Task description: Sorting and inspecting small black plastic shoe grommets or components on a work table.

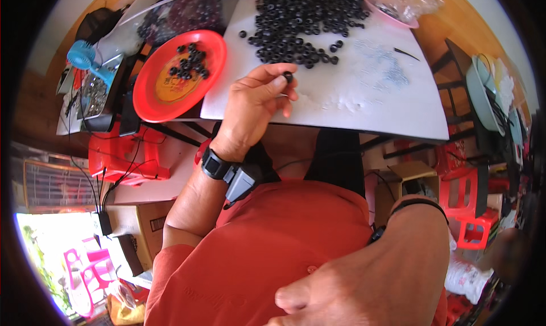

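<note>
My left hand point(253, 101) is raised over the front edge of the white board point(239, 98), its thumb and fingers closed on a small round black part point(288, 76). A large heap of similar black parts point(307, 19) lies at the back of the board, with strays along its near side. Small clear pieces point(387, 64) are scattered on the right of the board, more near its front edge. My right hand point(352, 292) is low and close, in front of my red shirt. Its thumb shows, but most of its fingers are cut off by the lower edge.
Left of the board, a red plate point(142, 93) holds several black parts. A clear bag of dark parts point(182, 13) lies behind it. A pink bowl point(406, 23) stands at the back right, near a thin black tool point(406, 54). A blue fan point(82, 56) is far left.
</note>
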{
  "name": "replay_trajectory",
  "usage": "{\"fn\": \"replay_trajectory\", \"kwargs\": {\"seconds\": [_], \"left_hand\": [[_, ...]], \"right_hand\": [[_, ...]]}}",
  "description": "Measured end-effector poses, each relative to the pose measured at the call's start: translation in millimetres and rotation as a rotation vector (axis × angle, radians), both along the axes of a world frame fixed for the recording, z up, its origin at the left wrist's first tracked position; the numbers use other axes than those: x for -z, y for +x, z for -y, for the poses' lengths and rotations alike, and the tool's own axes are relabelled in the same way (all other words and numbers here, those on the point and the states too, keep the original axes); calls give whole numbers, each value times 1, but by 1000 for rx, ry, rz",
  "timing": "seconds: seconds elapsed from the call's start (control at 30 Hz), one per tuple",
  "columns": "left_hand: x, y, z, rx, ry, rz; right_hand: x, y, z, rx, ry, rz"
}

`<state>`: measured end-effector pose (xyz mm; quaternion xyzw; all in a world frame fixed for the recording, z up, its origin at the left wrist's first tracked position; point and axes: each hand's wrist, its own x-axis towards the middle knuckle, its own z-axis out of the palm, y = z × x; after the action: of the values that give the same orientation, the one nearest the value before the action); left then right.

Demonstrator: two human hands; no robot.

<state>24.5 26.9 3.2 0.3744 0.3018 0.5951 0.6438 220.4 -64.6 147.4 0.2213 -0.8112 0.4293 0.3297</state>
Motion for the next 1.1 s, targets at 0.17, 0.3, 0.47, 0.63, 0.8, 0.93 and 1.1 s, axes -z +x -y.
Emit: {"fn": "replay_trajectory", "kwargs": {"seconds": [0.17,0.3,0.47,0.63,0.8,0.93,1.1], "left_hand": [[-3,11,-7,44,-43,16],[3,5,0,49,-49,21],[-2,6,1,66,-43,-13],[0,8,-1,54,-10,-85],[-2,11,-1,39,-11,-106],[-2,10,-1,44,0,-142],[-1,12,-1,15,-14,-114]], "right_hand": [[-27,14,-18,162,177,173],[22,40,-51,405,213,125],[72,34,-106,1502,18,462],[113,21,-142,1866,434,723],[125,8,-159,1903,496,843],[123,7,-156,1865,525,847],[129,12,-154,1768,598,790]]}}
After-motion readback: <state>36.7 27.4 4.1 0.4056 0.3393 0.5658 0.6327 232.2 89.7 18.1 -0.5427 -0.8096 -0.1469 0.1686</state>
